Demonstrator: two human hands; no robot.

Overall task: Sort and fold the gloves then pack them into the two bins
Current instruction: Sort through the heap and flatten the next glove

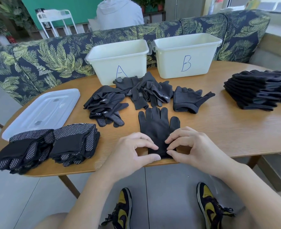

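Observation:
A plain black glove (157, 124) lies flat at the table's near edge, fingers pointing away from me. My left hand (133, 151) and my right hand (192, 147) each pinch its cuff end between thumb and fingers. Behind it sits a loose heap of unsorted black gloves (136, 95), some with white dots. Two folded stacks of dotted gloves (50, 144) rest at the near left. A tall stack of folded plain gloves (258, 90) stands at the right. Two white bins, A (118, 61) and B (186, 55), stand at the back.
A clear plastic lid (42, 109) lies on the left of the wooden table (227, 129). A leaf-patterned sofa back (37, 58) runs behind the bins, with a person seated beyond it. My shoes (207, 205) show on the floor below the table edge.

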